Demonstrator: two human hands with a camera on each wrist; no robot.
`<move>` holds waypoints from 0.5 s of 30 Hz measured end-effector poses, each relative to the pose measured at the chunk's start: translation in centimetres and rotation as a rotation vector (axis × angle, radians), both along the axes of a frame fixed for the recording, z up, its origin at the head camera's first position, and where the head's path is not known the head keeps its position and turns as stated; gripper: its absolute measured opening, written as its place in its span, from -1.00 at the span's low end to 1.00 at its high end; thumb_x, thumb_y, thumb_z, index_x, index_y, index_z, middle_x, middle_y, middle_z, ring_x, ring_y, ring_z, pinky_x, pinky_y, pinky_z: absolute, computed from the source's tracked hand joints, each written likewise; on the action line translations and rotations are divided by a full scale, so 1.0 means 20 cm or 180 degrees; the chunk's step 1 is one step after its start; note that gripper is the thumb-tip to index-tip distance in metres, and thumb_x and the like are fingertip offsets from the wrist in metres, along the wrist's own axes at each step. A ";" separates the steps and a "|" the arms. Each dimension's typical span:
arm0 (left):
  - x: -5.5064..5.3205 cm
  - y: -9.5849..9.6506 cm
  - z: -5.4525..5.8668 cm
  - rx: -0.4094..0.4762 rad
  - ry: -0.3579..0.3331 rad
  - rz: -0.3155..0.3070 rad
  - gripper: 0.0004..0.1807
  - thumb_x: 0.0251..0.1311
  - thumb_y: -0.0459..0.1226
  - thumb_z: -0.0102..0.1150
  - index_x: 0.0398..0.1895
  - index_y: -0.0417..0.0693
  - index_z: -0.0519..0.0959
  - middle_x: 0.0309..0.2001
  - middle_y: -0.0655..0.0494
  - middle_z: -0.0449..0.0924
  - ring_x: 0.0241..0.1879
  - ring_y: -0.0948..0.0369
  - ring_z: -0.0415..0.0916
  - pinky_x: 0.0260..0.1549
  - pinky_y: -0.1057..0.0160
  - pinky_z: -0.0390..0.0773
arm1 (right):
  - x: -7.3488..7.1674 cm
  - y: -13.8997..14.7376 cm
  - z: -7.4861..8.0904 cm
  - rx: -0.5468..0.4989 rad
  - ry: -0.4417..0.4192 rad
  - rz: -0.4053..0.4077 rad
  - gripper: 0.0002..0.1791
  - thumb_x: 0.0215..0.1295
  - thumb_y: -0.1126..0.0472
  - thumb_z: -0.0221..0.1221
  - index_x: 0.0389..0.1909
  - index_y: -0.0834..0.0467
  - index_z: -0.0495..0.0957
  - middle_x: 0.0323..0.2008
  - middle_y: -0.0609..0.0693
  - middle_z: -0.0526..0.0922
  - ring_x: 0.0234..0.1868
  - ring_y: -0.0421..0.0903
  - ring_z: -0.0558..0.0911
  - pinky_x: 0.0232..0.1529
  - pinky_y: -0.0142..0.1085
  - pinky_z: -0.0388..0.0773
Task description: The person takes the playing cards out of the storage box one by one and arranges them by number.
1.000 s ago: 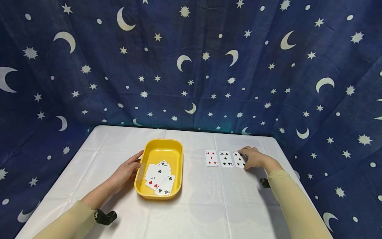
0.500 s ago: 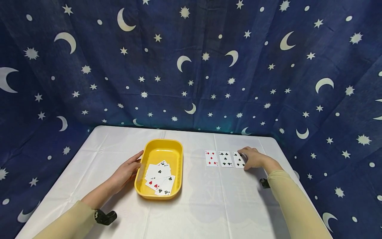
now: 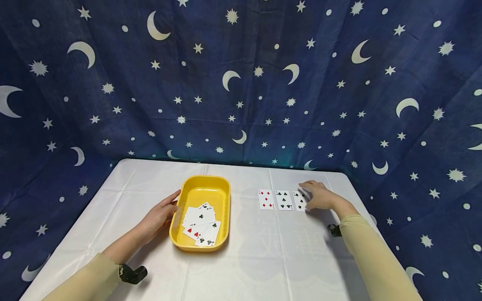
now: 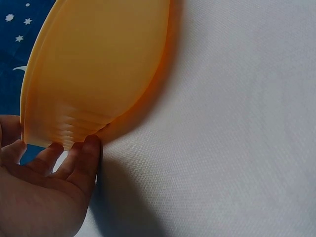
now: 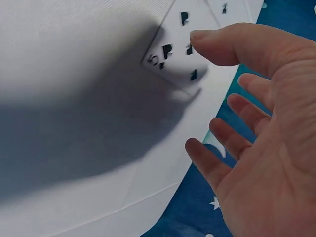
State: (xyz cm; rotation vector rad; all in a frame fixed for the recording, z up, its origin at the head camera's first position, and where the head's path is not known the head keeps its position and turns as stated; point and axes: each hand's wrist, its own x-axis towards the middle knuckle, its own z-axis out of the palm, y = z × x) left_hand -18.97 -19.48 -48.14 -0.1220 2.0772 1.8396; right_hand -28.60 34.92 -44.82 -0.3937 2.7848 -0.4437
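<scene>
My left hand (image 3: 160,215) rests its fingers against the outer left wall of a yellow tray (image 3: 222,184). In the left wrist view, the fingertips (image 4: 91,140) touch the tray's side near its bottom edge. Several playing cards (image 3: 199,215) lie face up and overlapping inside it. On the right, three face-up cards form a row: a five of diamonds (image 3: 266,200), a card of clubs (image 3: 283,200) and a five of spades (image 3: 299,202). My right hand (image 3: 321,197) hovers at the spade card's right side, thumb over the card, fingers spread and holding nothing.
A white cloth covers the table (image 3: 260,259). Behind and beside it hangs a dark blue curtain (image 3: 211,113) with moons and stars. A black wrist camera (image 3: 133,274) sits at my left cuff.
My right hand's fingers have spread and lifted slightly away from the five of spades, which stays in its place. The left hand and the tray have not moved.
</scene>
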 end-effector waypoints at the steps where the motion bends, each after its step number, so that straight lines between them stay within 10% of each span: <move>1: 0.00 0.00 0.00 -0.0002 -0.0004 0.0003 -0.28 0.51 -0.23 -0.14 0.68 0.20 -0.03 0.56 -0.24 0.08 0.36 -0.13 0.35 0.22 0.03 0.46 | 0.00 0.00 0.00 -0.0005 0.0028 0.0022 0.04 -0.08 0.28 0.43 0.52 0.27 0.25 0.49 0.38 0.13 0.44 0.43 0.10 0.30 0.38 0.17; 15: 0.00 0.01 0.00 -0.0002 -0.0010 0.0013 -0.28 0.52 -0.23 -0.13 0.68 0.20 -0.04 0.57 -0.24 0.08 0.35 -0.12 0.36 0.25 -0.03 0.44 | 0.02 -0.18 0.15 -0.0141 0.0388 0.0351 -0.05 0.13 0.17 0.40 0.57 0.10 0.23 0.53 0.18 0.19 0.52 0.27 0.07 0.35 0.30 0.18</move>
